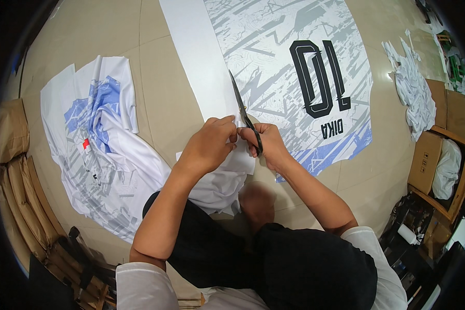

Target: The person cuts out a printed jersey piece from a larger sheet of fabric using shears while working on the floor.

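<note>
My right hand (267, 145) grips a pair of black-handled scissors (249, 122), blades pointing away from me. The scissors lie along the edge between a grey-and-white patterned jersey panel (263, 67) and a plain white margin of fabric (196, 62). With thumb and fingers pinched together, my left hand (207, 145) holds the white fabric just beside the scissors. Large dark figures and small lettering, upside down to me, mark the panel, and a blue band runs along its near edge. More white fabric (219, 186) is bunched below my hands.
On the tiled floor (157, 108) at left lies a heap of white, blue and grey printed fabric (101, 155). Brown paper rolls (28, 201) stand at far left. White fabric scraps (414, 98) and a cardboard box (424, 160) are at right. My bare foot (257, 204) shows blurred below.
</note>
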The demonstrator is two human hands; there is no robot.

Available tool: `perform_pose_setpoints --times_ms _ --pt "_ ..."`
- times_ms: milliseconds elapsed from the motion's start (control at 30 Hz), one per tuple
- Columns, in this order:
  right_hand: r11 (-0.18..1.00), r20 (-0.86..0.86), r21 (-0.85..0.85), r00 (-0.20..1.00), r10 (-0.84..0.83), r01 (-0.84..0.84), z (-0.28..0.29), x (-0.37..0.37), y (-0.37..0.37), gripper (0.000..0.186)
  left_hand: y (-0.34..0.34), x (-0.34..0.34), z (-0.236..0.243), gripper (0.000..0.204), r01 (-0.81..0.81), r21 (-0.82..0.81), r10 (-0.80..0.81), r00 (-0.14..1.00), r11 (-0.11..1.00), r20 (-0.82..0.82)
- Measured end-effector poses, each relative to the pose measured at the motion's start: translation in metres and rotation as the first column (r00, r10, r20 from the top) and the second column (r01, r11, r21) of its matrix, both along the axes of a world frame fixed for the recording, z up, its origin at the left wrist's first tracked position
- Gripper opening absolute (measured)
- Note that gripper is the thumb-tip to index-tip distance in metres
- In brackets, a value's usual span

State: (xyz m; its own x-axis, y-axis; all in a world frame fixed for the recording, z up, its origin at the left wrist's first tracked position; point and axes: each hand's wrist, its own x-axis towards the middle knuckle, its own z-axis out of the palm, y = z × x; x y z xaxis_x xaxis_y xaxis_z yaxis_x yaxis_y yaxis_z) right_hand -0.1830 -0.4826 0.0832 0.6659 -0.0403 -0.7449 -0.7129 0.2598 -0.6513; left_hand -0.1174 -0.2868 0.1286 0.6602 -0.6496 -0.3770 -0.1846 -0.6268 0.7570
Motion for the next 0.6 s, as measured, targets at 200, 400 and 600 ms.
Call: perform_pose_setpoints --times_ms 200,400,600 --pt "1.0 -0.008 -0.004 1.0 -0.001 0.001 0.0 0.004 0.0 0.031 0.0 -0.001 0.0 0.012 -0.01 0.001 0.01 1.0 1.0 0.005" --pt "1.0 0.006 0.009 1.0 -0.013 0.013 -0.002 0.006 0.001 0.03 -0.001 -0.001 -0.002 0.011 -0.001 -0.002 0.001 1.0 1.0 0.016" --pt "1.0 0.004 0.0 1.0 -0.01 0.01 -0.004 0.005 0.0 0.03 -0.004 0.002 0.004 0.011 0.01 0.016 -0.009 1.0 1.0 -0.025"
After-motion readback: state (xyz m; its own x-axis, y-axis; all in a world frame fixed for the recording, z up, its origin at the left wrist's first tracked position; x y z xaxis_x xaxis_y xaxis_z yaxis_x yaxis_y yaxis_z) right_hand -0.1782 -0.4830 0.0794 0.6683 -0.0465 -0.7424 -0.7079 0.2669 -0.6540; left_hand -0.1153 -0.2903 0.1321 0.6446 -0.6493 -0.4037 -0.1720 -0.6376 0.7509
